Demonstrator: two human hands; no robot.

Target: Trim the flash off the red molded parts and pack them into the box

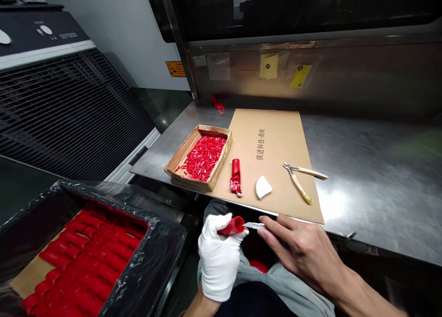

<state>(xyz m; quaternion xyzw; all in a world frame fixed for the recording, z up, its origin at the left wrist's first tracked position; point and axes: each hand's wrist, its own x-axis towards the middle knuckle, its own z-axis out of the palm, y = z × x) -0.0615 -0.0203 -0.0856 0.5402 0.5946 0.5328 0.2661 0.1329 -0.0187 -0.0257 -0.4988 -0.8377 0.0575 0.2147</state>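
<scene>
My left hand [220,257], in a white glove, is wrapped round a red tubular part [234,226] over my lap, with its open end turned to the right. My bare right hand [299,243] pinches a small silvery blade [254,225], whose tip lies at the rim of that tube. Just beyond the front edge of the cardboard sheet [276,128] lie a second red part [236,176], a white wedge-shaped piece [263,187] and pliers [297,179] with spread handles.
A shallow cardboard box [214,182] of red scraps stands on the metal table [373,188]. At the lower left, a black-lined bin [152,252] holds several red parts. Another red piece [217,104] lies at the back. A vented machine [69,110] stands left.
</scene>
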